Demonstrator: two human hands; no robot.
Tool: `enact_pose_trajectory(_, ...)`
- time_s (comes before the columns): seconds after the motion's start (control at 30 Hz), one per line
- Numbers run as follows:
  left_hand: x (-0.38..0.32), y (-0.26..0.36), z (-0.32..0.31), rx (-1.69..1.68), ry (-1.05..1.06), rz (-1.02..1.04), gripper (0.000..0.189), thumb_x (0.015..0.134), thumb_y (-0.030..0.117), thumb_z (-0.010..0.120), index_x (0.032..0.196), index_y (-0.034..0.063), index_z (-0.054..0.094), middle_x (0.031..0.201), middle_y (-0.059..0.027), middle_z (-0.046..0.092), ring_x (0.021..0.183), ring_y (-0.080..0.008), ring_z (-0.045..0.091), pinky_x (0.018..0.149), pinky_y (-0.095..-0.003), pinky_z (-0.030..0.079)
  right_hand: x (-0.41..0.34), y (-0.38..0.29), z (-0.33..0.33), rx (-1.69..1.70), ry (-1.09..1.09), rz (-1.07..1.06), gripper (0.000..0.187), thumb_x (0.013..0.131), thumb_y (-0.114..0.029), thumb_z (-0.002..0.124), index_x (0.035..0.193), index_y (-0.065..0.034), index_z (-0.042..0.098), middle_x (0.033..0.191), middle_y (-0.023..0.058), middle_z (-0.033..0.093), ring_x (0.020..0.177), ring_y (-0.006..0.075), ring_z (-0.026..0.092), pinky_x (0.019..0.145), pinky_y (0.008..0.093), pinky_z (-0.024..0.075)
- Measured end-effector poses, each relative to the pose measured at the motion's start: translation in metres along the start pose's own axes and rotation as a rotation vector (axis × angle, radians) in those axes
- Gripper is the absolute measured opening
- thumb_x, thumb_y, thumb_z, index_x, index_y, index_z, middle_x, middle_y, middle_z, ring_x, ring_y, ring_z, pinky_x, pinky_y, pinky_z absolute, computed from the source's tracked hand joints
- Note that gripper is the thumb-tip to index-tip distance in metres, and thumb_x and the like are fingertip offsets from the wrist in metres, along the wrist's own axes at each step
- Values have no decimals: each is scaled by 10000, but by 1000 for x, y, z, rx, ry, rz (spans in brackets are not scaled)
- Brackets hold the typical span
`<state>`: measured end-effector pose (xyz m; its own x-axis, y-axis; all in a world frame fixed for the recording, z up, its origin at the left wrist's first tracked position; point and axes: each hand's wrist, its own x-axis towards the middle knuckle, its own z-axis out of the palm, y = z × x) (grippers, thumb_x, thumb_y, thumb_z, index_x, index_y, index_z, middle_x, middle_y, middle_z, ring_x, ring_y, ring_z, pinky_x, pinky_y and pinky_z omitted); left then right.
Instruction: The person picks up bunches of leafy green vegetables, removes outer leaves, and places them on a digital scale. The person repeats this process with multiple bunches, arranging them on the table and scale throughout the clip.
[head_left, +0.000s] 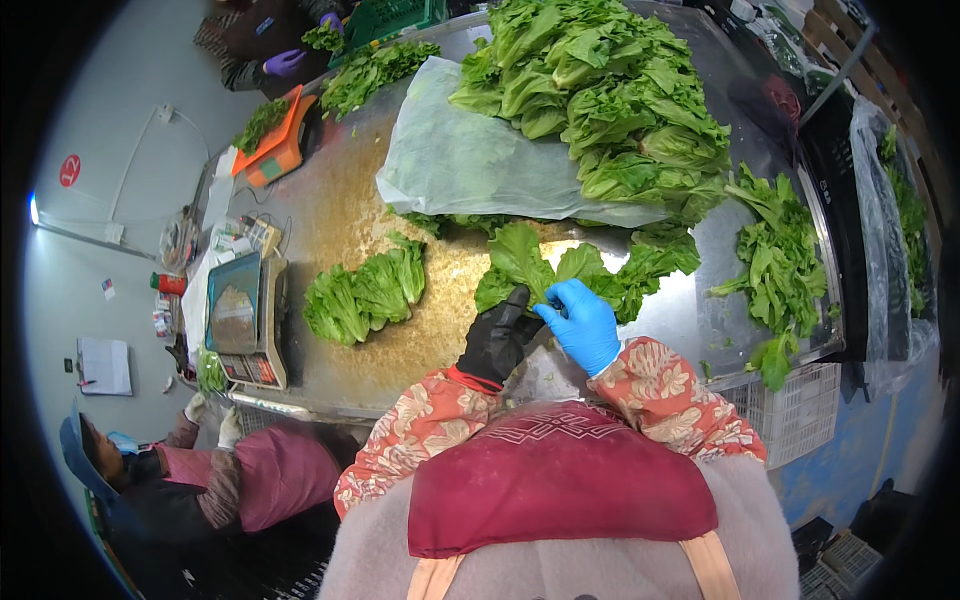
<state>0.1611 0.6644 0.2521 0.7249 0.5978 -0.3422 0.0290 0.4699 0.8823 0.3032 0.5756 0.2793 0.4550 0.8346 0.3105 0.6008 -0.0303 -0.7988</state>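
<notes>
My left hand (496, 337), in a black glove, is closed around the base of a lettuce head (519, 259) held above the metal table (360, 375). Thumb and fingers of my right hand (580, 324), in a blue glove, pinch at the lettuce's base beside it; what lies between the fingertips is too small to tell. Loose lettuce leaves (652, 262) lie just beyond my right hand. To the left, several trimmed lettuce heads (367, 289) rest side by side. A big lettuce pile (600, 97) stands at the back, partly under a white sheet (480, 150).
At the left stand a weighing scale (244, 315) and an orange scale (276, 142) with greens. More leaves (780, 255) lie at the right edge, above a white plastic crate (795, 412). A co-worker (225, 472) is at the lower left; another's purple-gloved hand (285, 63) is at the back.
</notes>
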Motion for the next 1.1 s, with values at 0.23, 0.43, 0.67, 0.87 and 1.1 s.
enact_pose_trajectory(0.23, 5, -29, 4, -774, 66, -106, 442, 985, 400, 389, 1225, 38, 469, 1143, -134, 554, 1061, -258, 527, 911, -402, 455, -24, 16, 15, 839, -61, 530, 210, 889, -196, 630, 972, -15, 562, 851, 71, 616, 692, 147, 595, 653, 298, 516)
enact_pose_trajectory(0.43, 1, -41, -14, -903, -202, -188, 393, 995, 317, 407, 1270, 38, 444, 1201, -123, 553, 1059, -263, 541, 923, -402, 456, -31, 23, 4, 1477, -195, 893, 265, 931, -250, 572, 1039, -11, 530, 934, 91, 596, 758, 185, 614, 690, 325, 527)
enact_pose_trajectory(0.67, -11, -39, -1, -565, -180, -28, 376, 988, 293, 422, 1331, 137, 413, 1307, -80, 484, 1139, -232, 504, 974, -412, 422, -28, 14, 4, 881, -158, 567, 272, 870, -139, 635, 1109, -27, 572, 914, 43, 610, 728, 124, 588, 644, 267, 502)
enact_pose_trajectory(0.87, -22, -34, 4, 378, -94, 207, 506, 933, 343, 508, 1387, 168, 368, 1403, -54, 414, 1256, -236, 430, 1050, -460, 360, -29, 3, 0, 175, 9, 24, 284, 778, -39, 653, 1055, -100, 638, 811, 67, 590, 668, 169, 587, 604, 279, 485)
enact_pose_trajectory(1.1, -19, -52, -5, -638, -181, 12, 435, 973, 356, 408, 1330, 108, 423, 1337, -80, 481, 1241, -241, 457, 1046, -443, 387, -29, -1, 2, 96, -51, -108, 212, 808, -87, 635, 1019, -102, 647, 854, 80, 617, 718, 234, 619, 637, 305, 497)
